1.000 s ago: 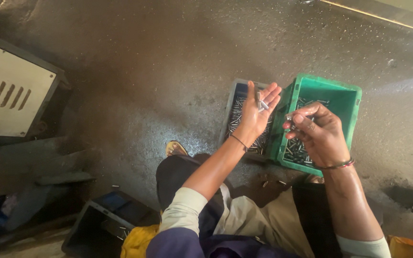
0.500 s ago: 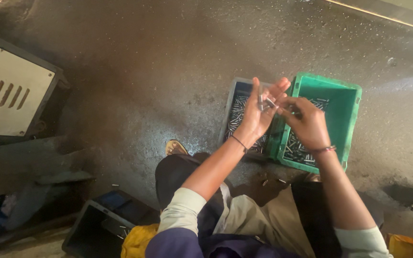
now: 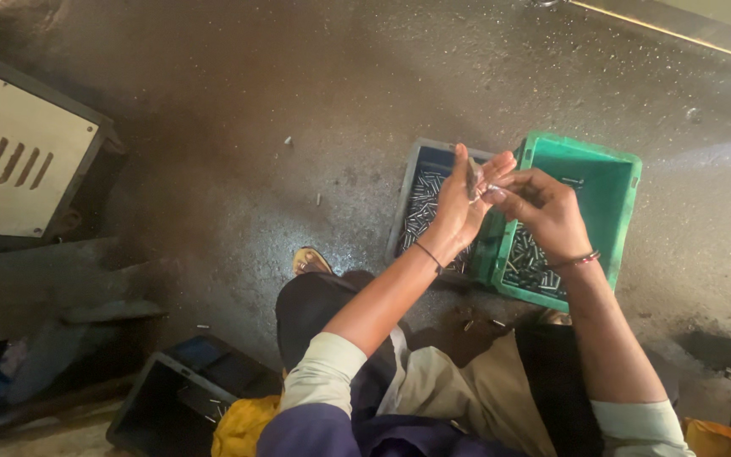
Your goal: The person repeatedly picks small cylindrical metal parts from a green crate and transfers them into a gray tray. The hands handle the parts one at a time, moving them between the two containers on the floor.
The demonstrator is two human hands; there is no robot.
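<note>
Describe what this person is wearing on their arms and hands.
Both hands are bare, no gloves. The left hand has a thin dark band around its wrist; the right hand has a thin reddish bangle. Both forearms are uncovered, with pale greenish sleeves pushed up near the elbows.

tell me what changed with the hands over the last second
The right hand moved left from above the green bin until its fingertips met the left hand, and both now pinch a small metal piece together. The left hand stayed raised, palm open, over the dark tray. Bins and the small metal parts in them did not move.
</note>
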